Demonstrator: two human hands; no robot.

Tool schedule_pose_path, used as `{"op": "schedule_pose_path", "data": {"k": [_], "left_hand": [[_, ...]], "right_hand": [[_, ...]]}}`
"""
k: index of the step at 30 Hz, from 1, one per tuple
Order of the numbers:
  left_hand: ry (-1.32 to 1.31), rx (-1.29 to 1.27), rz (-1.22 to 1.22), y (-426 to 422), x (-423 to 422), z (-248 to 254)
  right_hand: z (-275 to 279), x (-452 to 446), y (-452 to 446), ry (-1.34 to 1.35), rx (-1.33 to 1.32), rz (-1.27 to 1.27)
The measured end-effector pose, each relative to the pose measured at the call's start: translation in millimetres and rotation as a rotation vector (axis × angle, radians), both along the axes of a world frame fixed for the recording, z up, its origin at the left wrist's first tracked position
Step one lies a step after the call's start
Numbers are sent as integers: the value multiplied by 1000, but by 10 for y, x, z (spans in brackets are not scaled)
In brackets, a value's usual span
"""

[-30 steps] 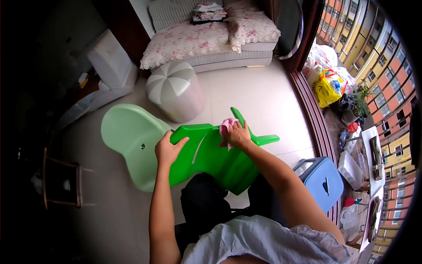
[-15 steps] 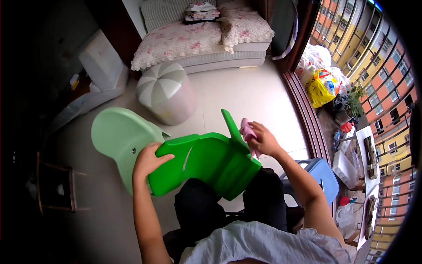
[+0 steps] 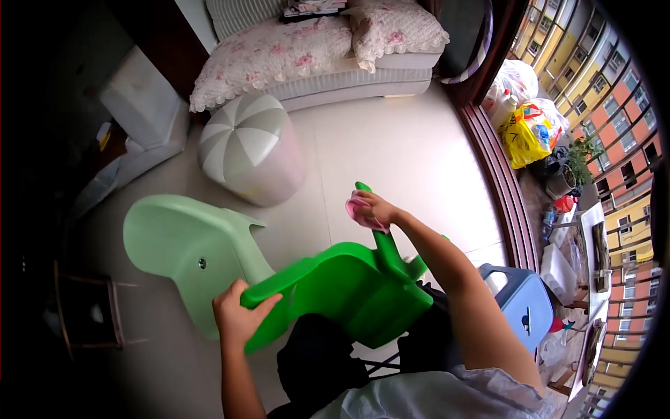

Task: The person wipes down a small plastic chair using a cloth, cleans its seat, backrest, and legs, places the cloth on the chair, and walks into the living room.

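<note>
Head view: green plastic piece point(image 3: 342, 286), tilted across the knees, gripped at one end by left hand point(image 3: 242, 312); right hand point(image 3: 375, 209) pressing pink cloth point(image 3: 359, 209) to its leg. Yellow bag point(image 3: 525, 140), blue item point(image 3: 541, 130) inside.

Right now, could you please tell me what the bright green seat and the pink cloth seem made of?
The bright green seat looks like glossy moulded plastic, from its smooth curves and sheen. The pink cloth looks like soft, matte fabric, given its folds; the fibre is unclear.
</note>
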State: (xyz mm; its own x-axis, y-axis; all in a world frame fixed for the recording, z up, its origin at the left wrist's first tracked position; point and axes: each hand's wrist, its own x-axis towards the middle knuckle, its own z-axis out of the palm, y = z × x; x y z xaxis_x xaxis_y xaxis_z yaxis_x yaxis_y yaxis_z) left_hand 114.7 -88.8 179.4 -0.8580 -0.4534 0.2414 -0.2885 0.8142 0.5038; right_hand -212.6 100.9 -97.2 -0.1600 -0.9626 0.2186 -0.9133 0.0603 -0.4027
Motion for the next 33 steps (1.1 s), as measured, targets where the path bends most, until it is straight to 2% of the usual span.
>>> {"op": "schedule_pose_path", "data": {"k": [2,3,4,6,7,8,10,11,12,14,16,18,19,20,22,23,24,26,27,29,30,33], "left_hand": [[-7,51,20,-25,7,-34],[-2,29,15,-47,13,-65],[-9,18,17,-62,-2,-81],[21,70,10,-35,-40,-67],[8,81,18,-14,-73,-34],[2,77,19,-10,-103,-23],[-28,71,50,18,-135,-1],[-48,60,58,20,-136,6],[-48,65,54,29,-151,23],[-54,12,59,55,-177,61],[-15,28,22,53,-196,30],[21,-3,18,70,-231,35],[19,26,14,77,-248,40],[5,14,6,101,-269,84],[-5,18,12,98,-287,72],[3,20,9,102,-291,74],[7,13,7,112,-289,77],[11,2,-1,100,-283,72],[14,6,-1,91,-260,62],[44,28,-9,111,-236,71],[44,22,-12,104,-227,61],[38,-1,-1,-2,-156,-42]], "right_hand": [[-195,-265,-232,-122,106,-89],[-241,-334,-314,-11,116,-92],[-278,-405,-399,-165,173,-171],[-239,-428,-478,-668,204,-474],[-307,-493,-520,-763,238,-475],[-299,-464,-532,-769,236,-472],[-81,-353,-451,-577,304,-591],[86,-320,-405,-638,480,-576],[56,-277,-355,-637,484,-582],[-106,-121,-226,-486,313,-385],[275,130,39,-371,316,-147],[522,353,336,-149,122,150],[544,507,436,-127,-4,146],[797,703,568,-351,95,36],[1083,1068,804,-622,73,-196],[1355,1234,902,-674,72,-279],[1363,1323,979,-555,30,-297],[1392,1443,1099,-547,-112,-362],[1365,1465,1151,-547,-116,-365],[1174,1444,1248,-749,-242,-495],[901,1389,1289,-758,-303,-555],[357,1179,1594,-642,-180,-726]]}}
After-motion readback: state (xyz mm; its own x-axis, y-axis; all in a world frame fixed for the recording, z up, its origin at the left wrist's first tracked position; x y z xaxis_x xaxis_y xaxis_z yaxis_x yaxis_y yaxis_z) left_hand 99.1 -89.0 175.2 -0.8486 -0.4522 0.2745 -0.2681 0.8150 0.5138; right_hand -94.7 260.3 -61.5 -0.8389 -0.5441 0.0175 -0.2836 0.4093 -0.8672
